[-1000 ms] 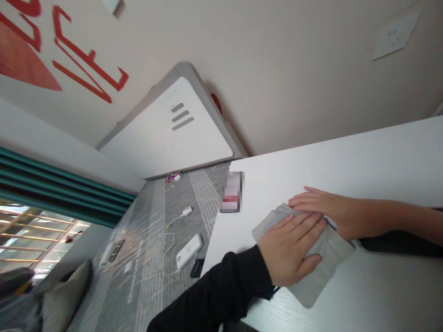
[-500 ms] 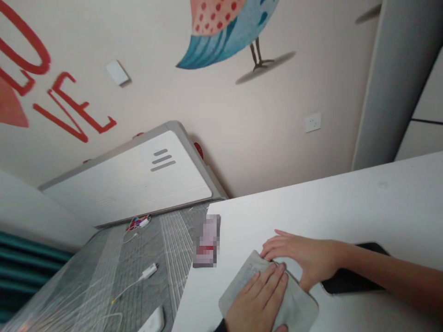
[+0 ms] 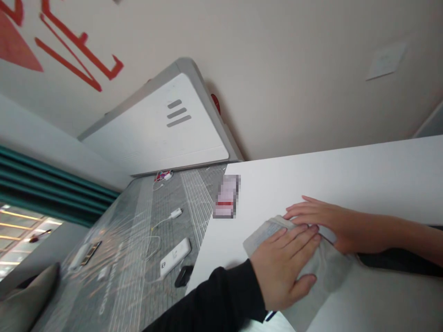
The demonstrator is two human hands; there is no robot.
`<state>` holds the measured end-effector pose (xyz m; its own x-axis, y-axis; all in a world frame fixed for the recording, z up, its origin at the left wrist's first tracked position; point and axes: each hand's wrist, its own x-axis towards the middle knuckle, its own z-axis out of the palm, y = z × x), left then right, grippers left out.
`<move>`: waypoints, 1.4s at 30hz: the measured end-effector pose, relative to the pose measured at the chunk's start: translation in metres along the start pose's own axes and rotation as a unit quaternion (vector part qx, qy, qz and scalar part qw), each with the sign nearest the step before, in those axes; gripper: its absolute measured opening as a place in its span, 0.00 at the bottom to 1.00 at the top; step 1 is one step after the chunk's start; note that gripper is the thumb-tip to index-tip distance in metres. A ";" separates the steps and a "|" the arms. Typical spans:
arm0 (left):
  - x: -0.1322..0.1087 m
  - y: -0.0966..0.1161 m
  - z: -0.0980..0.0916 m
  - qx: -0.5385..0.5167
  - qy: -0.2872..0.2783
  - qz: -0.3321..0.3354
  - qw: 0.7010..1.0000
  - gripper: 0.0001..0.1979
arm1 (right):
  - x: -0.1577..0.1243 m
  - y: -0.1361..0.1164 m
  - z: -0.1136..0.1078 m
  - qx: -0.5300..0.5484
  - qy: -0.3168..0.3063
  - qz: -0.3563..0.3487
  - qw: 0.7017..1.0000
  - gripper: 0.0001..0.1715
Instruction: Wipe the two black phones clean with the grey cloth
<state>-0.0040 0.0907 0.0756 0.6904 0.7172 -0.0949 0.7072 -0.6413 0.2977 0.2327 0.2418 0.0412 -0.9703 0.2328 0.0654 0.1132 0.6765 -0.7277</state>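
A grey cloth pouch lies flat on the white table. My left hand, in a black sleeve, rests palm down on it with fingers stretched out. My right hand comes in from the right, bare forearm along the table, fingers flat on the pouch's far edge. Both hands press on the pouch and hold nothing. A dark flat object lies under my right forearm, mostly hidden.
A small blurred card sits near the table's left edge. Left of the table is a bed with a grey patterned cover, a white power bank, cables and a small black item. White headboard against the wall.
The view dipped up toward the wall and swung back down. Both hands stay flat on the grey pouch, with little shift between them.
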 end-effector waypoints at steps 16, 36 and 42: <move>-0.028 -0.005 0.020 0.124 0.056 0.015 0.991 0.42 | 0.006 -0.005 -0.005 0.008 -0.008 -0.011 1.000 0.45; -0.032 0.010 0.014 0.063 0.026 -0.033 0.997 0.40 | 0.006 -0.007 -0.009 -0.025 -0.014 -0.018 0.999 0.45; -0.036 0.012 0.019 0.072 0.042 -0.037 0.996 0.39 | 0.008 -0.014 -0.013 -0.024 -0.035 -0.014 0.999 0.43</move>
<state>-0.0171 0.0521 0.0644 0.6245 0.7805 -0.0296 0.7745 -0.6139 0.1525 0.2256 0.2433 0.0603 -0.9855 0.1659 0.0362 0.0949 0.7149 -0.6928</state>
